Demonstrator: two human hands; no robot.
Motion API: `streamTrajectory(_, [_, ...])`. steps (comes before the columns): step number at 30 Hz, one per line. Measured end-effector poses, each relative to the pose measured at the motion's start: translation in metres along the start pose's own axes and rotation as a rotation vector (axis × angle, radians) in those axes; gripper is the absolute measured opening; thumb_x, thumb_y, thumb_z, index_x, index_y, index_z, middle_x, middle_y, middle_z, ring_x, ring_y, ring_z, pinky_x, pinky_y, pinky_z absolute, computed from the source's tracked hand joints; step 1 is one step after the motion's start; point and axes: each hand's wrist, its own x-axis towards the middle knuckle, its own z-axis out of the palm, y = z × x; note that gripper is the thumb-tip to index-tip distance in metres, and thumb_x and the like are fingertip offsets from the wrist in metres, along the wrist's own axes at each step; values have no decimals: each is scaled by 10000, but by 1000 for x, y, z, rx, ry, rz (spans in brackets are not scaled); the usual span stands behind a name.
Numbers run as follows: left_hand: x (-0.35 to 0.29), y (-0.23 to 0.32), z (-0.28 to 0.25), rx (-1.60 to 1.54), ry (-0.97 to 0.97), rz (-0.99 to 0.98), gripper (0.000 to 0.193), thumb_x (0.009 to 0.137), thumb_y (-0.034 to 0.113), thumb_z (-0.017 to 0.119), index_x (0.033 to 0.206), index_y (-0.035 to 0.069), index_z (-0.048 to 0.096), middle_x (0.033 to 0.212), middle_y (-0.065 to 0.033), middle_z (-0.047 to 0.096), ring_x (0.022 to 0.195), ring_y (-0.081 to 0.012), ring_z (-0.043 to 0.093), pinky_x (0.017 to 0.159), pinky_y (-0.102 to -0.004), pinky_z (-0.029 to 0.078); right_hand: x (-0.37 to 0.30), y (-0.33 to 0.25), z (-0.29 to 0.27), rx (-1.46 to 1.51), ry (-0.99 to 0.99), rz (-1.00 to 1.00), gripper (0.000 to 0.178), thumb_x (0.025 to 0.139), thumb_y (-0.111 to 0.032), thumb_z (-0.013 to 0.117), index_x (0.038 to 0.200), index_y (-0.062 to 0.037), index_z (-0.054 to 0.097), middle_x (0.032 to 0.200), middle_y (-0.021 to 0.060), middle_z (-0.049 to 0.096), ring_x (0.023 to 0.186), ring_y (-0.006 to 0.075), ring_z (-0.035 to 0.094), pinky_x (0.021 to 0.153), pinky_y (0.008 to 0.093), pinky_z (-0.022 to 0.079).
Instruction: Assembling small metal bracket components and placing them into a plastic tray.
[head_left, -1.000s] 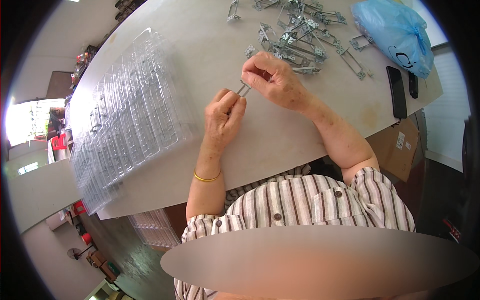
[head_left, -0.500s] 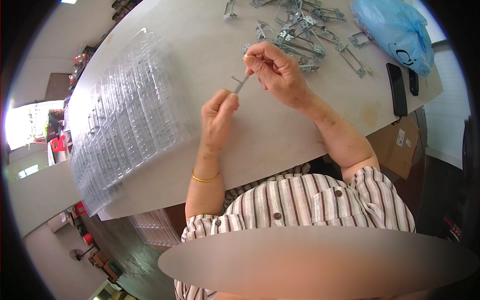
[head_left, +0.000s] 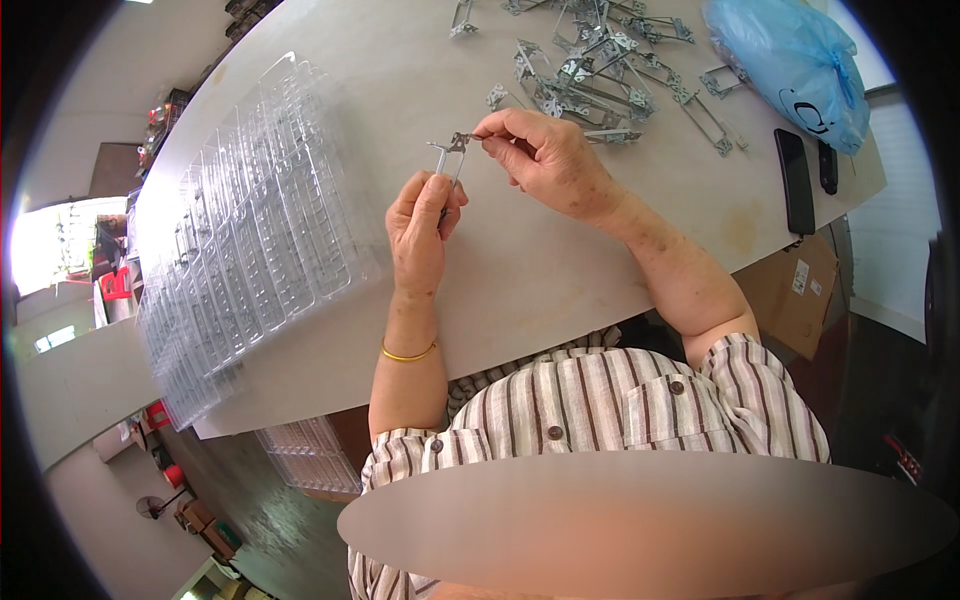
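My left hand is closed round the lower part of a small metal frame bracket, which stands upright above the fingers. My right hand pinches at the bracket's top end with thumb and forefinger; whether a separate small piece sits in that pinch is too small to make out. Beyond the right hand lies a loose pile of similar grey metal brackets. To the left of my left hand stand stacked clear plastic trays with moulded compartments.
A tied blue plastic bag rests at the table's far right, with a black phone and a smaller black device nearer me. A cardboard box stands beyond the right edge. More clear trays are below the table's front edge.
The bracket has turned upright in my left hand, showing its two side bars and top. My right hand has come down and left, its fingertips now at the bracket's top.
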Motion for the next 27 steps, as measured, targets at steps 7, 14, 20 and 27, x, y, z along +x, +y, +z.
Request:
streamTrajectory(7, [-2, 3, 5, 208, 22, 81, 326, 1032, 253, 541, 806, 25, 598, 737, -12, 542, 566, -48, 326, 540, -218, 276, 0, -1, -1, -77, 9, -78, 75, 914, -41, 674, 987, -28, 674, 831, 115, 686, 705, 220, 675, 614, 320, 519])
streamTrajectory(14, [-2, 4, 7, 237, 28, 124, 322, 1027, 261, 550, 812, 30, 610, 689, 15, 504, 576, -46, 323, 550, -223, 279, 0, 0, -1, -86, 8, -89, 74, 906, -36, 676, 976, -13, 672, 826, 129, 684, 700, 238, 675, 614, 327, 522])
streamTrajectory(20, [-4, 6, 8, 254, 40, 88, 308, 1018, 251, 557, 804, 36, 610, 687, 28, 493, 586, -42, 327, 547, -225, 268, 0, -2, -3, -87, -1, -61, 74, 910, -40, 671, 975, -4, 668, 829, 133, 688, 696, 229, 676, 613, 327, 521])
streamTrajectory(27, [-3, 5, 5, 319, 37, 125, 280, 1009, 206, 550, 781, 47, 580, 696, 29, 486, 606, -43, 331, 558, -224, 261, -2, -2, -3, 49, -53, 95, 150, 914, -36, 636, 1058, 8, 634, 771, 103, 670, 642, 161, 641, 585, 301, 502])
